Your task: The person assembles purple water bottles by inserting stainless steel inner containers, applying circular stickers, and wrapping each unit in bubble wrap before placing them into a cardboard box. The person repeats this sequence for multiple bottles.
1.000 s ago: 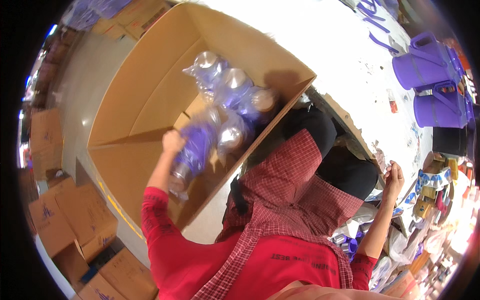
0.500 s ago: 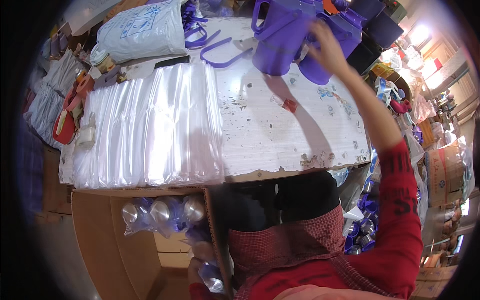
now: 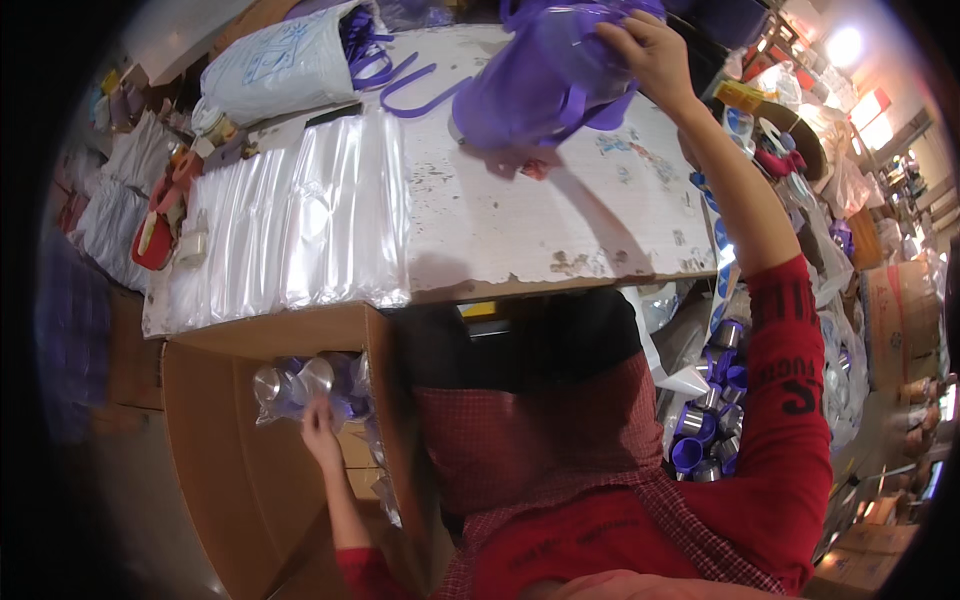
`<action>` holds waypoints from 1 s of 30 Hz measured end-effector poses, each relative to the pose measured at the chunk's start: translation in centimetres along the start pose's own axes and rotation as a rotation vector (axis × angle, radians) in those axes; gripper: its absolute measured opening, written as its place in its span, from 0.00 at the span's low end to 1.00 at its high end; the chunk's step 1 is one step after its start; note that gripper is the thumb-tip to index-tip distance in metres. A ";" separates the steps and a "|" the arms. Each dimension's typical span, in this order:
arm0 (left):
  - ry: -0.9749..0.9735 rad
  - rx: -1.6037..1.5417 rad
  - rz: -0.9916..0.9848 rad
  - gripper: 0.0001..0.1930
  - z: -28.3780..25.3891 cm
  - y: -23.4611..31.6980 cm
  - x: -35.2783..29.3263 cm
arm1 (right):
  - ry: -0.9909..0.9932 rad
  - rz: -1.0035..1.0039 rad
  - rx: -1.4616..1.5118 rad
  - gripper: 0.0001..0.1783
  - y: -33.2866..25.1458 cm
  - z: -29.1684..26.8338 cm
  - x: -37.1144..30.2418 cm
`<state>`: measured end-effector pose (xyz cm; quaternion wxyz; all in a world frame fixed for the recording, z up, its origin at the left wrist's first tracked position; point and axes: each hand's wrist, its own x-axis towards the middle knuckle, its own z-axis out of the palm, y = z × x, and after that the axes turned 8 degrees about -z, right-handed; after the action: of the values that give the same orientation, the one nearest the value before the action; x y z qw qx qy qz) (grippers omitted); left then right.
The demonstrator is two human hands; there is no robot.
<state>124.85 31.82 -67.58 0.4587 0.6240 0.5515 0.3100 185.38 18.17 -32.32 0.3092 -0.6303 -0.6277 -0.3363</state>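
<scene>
Above the far part of the table, my right hand is closed on a purple jug. The jug leans over with its base to the left; motion blurs it slightly. Other purple pieces show behind it, partly hidden. Down at the left, my left hand reaches into an open cardboard box. Its fingers are drawn together at a plastic-bagged cylinder with a round silver end. More bagged cylinders lie beside that one, in purple and silver.
A stack of clear plastic sleeves covers the table's left half. Behind it lies a white bag spilling purple straps. Several purple-and-silver cups are heaped at the right. The white table has a worn front edge.
My right hand has taken the purple jug, now tilted and shifted left. My left hand has moved farther up inside the box to the row of bagged cylinders. The whole view has shifted slightly.
</scene>
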 end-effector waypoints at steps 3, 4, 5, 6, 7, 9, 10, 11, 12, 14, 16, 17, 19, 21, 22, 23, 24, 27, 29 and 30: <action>-0.203 -0.266 0.302 0.13 4.9 16.3 3.3 | 0.097 -0.442 0.067 0.12 -5.7 -3.8 0.8; -0.261 -0.128 0.420 0.20 6.4 21.3 3.2 | 0.078 -0.415 0.112 0.11 -7.7 -5.2 0.4; -0.400 -0.267 0.517 0.27 8.7 26.0 3.1 | 0.078 -0.463 0.369 0.11 -9.2 -5.7 0.7; -0.583 -0.453 0.654 0.34 11.1 29.8 2.2 | -0.030 -0.419 0.514 0.08 -11.0 -6.0 -0.3; -0.827 -0.594 0.613 0.39 13.3 32.7 0.6 | -0.048 -0.476 0.591 0.10 -11.6 -6.4 -0.7; -1.268 -0.778 0.362 0.47 17.2 35.9 -2.9 | -0.133 -0.219 0.805 0.14 -13.1 -6.2 -4.6; -1.007 -0.547 0.278 0.46 19.5 35.9 -4.8 | -0.193 -0.193 0.784 0.13 -12.8 -6.3 -7.0; -1.129 -0.319 0.257 0.44 21.0 36.0 -5.8 | -0.194 -0.022 0.716 0.13 -11.4 -7.3 -9.8; -1.117 -0.133 0.293 0.39 21.8 35.5 -6.4 | -0.139 0.085 0.683 0.13 -9.8 -8.3 -13.2; -0.843 -0.007 0.244 0.32 22.7 33.4 -5.9 | 0.098 0.713 0.664 0.16 -4.1 -12.0 -21.0; -0.844 -0.333 -0.029 0.30 22.2 31.1 -3.6 | 0.352 1.027 0.324 0.18 0.2 -16.5 -31.2; -0.816 -0.354 -0.039 0.28 22.2 29.8 -2.3 | 0.295 1.265 0.105 0.16 1.8 -16.9 -35.7; -0.826 -0.161 -0.069 0.31 22.8 28.0 0.3 | -0.140 1.280 0.146 0.05 3.1 -17.6 -44.0; -0.698 0.080 0.099 0.33 23.2 28.1 2.0 | -0.130 1.314 0.372 0.04 2.5 -16.9 -48.6; -0.601 0.236 0.252 0.34 23.7 28.8 2.0 | -0.102 1.338 0.639 0.06 1.9 -17.0 -49.3; -0.485 0.428 0.382 0.34 24.2 29.8 1.5 | -0.111 1.268 0.723 0.06 0.6 -17.4 -49.3; -0.357 0.461 0.661 0.31 24.4 31.6 0.7 | -0.102 1.206 0.808 0.08 -0.3 -17.7 -48.3; -0.710 0.246 0.569 0.26 27.0 36.4 -5.1 | -0.133 1.117 0.878 0.13 -3.6 -19.3 -42.6; -1.055 0.250 0.467 0.25 31.1 37.7 -10.5 | -0.031 1.146 0.826 0.15 -4.6 -19.3 -38.0; -1.222 0.187 0.280 0.27 34.0 37.4 -13.5 | 0.190 1.081 0.916 0.16 -4.8 -18.6 -35.8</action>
<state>167.65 11.99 -44.98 0.5895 0.7919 0.1280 -0.0945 180.40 -17.66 -50.71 0.7198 -0.6278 -0.2757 0.1081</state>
